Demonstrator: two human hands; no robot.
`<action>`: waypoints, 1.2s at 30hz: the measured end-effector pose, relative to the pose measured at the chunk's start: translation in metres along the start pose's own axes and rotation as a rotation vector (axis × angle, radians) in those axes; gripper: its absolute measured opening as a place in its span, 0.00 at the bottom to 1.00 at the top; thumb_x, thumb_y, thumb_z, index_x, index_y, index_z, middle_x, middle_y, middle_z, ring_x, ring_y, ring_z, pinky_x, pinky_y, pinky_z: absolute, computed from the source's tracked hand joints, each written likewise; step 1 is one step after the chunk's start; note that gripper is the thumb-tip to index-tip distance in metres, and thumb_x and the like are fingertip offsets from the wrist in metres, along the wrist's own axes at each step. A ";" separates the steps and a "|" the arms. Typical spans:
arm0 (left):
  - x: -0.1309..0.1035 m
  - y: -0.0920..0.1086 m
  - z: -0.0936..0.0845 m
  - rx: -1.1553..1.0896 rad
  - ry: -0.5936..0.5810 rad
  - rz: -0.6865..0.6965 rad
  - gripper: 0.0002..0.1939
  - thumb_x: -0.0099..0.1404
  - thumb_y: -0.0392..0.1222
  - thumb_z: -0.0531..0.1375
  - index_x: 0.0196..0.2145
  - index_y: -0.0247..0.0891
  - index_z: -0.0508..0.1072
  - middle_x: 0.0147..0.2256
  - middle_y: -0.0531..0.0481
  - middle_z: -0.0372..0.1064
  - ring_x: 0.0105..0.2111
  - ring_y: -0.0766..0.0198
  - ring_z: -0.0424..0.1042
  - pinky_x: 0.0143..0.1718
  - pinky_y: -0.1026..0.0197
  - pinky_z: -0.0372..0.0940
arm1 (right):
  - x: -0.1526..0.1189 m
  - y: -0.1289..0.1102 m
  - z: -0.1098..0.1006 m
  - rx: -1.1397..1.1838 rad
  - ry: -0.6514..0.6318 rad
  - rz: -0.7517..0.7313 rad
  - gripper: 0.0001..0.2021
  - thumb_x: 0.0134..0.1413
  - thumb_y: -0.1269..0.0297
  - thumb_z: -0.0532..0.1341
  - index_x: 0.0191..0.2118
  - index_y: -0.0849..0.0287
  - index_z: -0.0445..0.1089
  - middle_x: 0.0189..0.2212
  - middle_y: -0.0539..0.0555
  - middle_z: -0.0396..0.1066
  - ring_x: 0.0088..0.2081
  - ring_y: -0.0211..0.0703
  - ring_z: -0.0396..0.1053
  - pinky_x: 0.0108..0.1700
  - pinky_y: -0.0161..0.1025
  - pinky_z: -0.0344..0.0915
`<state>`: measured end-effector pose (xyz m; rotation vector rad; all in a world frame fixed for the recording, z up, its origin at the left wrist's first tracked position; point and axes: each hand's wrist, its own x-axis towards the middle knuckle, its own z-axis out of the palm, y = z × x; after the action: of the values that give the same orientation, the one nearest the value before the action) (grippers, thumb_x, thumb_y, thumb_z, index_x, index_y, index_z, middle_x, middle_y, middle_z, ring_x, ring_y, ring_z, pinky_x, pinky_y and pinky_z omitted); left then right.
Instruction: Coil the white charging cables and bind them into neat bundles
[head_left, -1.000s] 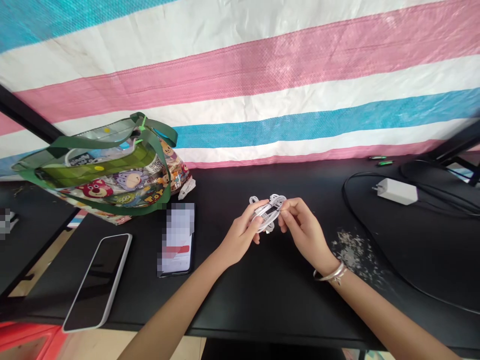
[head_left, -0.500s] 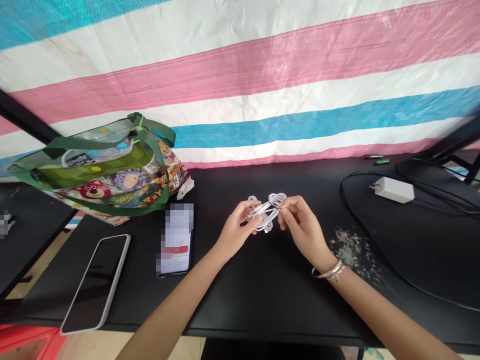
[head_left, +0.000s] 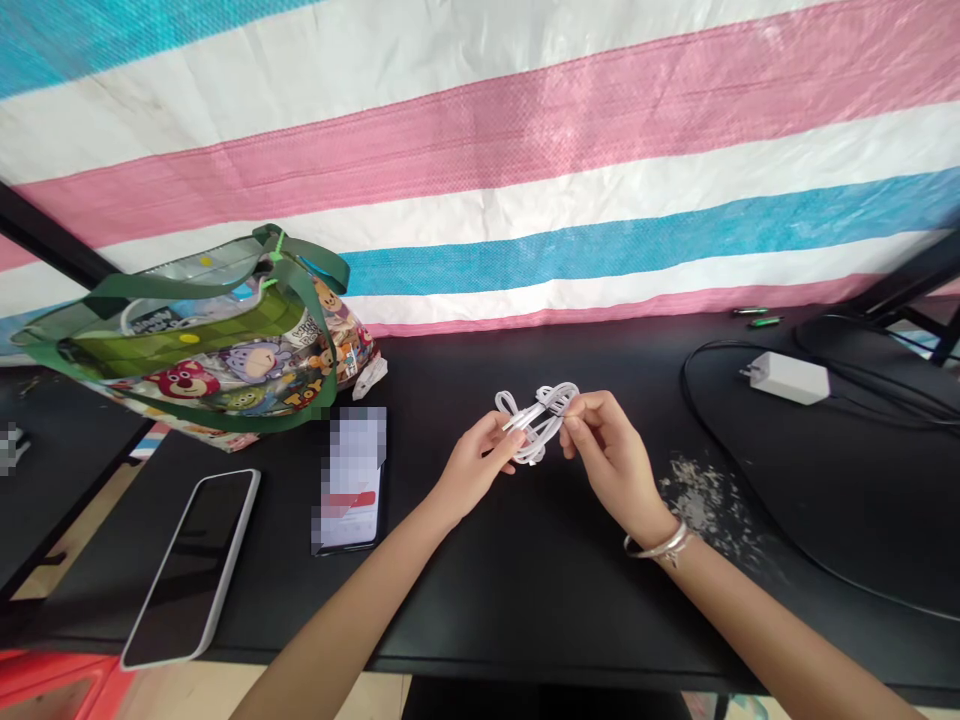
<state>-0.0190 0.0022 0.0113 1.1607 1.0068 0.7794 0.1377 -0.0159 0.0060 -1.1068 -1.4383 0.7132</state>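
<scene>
A white charging cable [head_left: 541, 412], coiled into a loose bundle, is held just above the black table between my two hands. My left hand [head_left: 484, 455] pinches the bundle's left side between thumb and fingers, close to a straight connector end. At the other side, my right hand [head_left: 600, 440] has thumb and forefinger closed on the coil's right edge, where a dark band seems to cross the strands. Parts of the loops are hidden behind the fingers. A bracelet [head_left: 664, 545] circles my right wrist.
On the black table [head_left: 525, 590], a lit phone [head_left: 354, 480] and a dark-screened phone in a pale case [head_left: 195, 570] lie left. Behind them stands a clear, green-handled bag [head_left: 225, 370]. A white power adapter [head_left: 789, 379], black cable [head_left: 772, 525] and two green pens [head_left: 765, 322] are right.
The cable bundle has shifted slightly right and turned a little in my fingers, showing more of its left loop. My right hand has moved a touch to the right. Both hands keep their hold.
</scene>
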 end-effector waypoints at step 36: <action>-0.001 0.000 0.000 -0.003 -0.004 0.234 0.20 0.51 0.58 0.65 0.26 0.36 0.76 0.33 0.48 0.62 0.35 0.62 0.65 0.31 0.64 0.64 | 0.006 0.002 -0.002 0.238 -0.042 0.205 0.17 0.52 0.46 0.59 0.29 0.54 0.59 0.17 0.43 0.58 0.18 0.34 0.57 0.21 0.35 0.59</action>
<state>-0.0194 0.0009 0.0118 1.2915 0.8747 0.9622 0.1404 -0.0099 0.0073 -1.0659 -1.2474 1.0306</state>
